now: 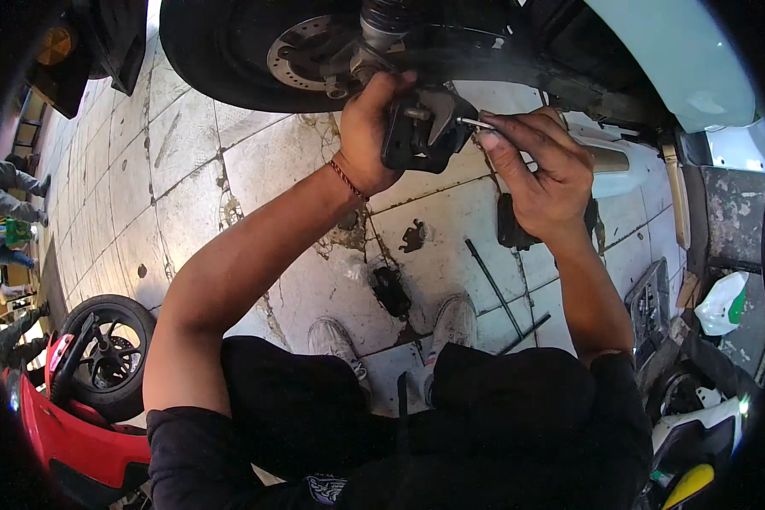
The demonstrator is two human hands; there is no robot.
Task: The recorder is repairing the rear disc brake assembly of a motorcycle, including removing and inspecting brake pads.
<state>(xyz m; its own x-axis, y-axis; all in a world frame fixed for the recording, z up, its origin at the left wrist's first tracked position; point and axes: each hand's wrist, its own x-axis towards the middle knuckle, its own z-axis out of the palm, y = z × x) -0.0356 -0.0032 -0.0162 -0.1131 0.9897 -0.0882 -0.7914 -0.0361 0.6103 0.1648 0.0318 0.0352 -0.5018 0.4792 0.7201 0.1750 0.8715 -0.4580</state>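
Observation:
Close beside a scooter's wheel (221, 64) and its drilled brake disc (286, 59), my left hand (364, 140) is wrapped round a black brake caliper (399, 151). Its fingers are partly hidden behind the caliper. My right hand (551, 170) pinches a slim metal pin (476, 123) between thumb and fingers. The pin's tip lies at the caliper's right edge; whether it sits inside a hole I cannot tell. Both hands are raised above the tiled floor.
On the tiles (272, 161) lie a small dark metal part (413, 236), a black block-like piece (390, 291) and a long black T-shaped wrench (495, 287). A red motorcycle (76, 425) stands at lower left. Pale body panels (722, 303) are at the right.

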